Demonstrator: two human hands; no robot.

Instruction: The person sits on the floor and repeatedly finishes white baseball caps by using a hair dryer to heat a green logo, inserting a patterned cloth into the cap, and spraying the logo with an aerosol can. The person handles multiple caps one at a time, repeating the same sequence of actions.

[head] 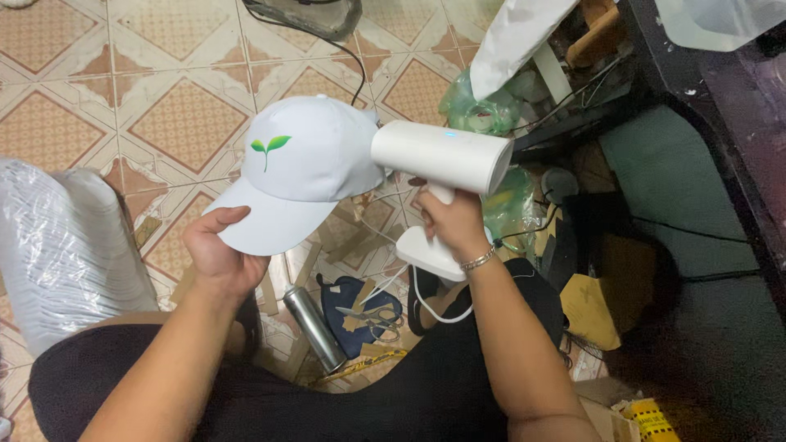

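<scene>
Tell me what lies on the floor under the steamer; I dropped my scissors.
Below the white handheld steamer lie scissors on dark blue cloth, beside a metal spray can. The right hand covers the floor behind it.

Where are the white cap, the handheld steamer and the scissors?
white cap (315, 155), head view, on the crown
handheld steamer (442, 155), head view, on the barrel
scissors (370, 315), head view, near the pivot

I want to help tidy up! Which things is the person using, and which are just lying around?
Using: white cap in left hand; white handheld steamer in right hand.
Lying around: scissors, metal can, plastic-wrapped bundle, green bags.
</scene>
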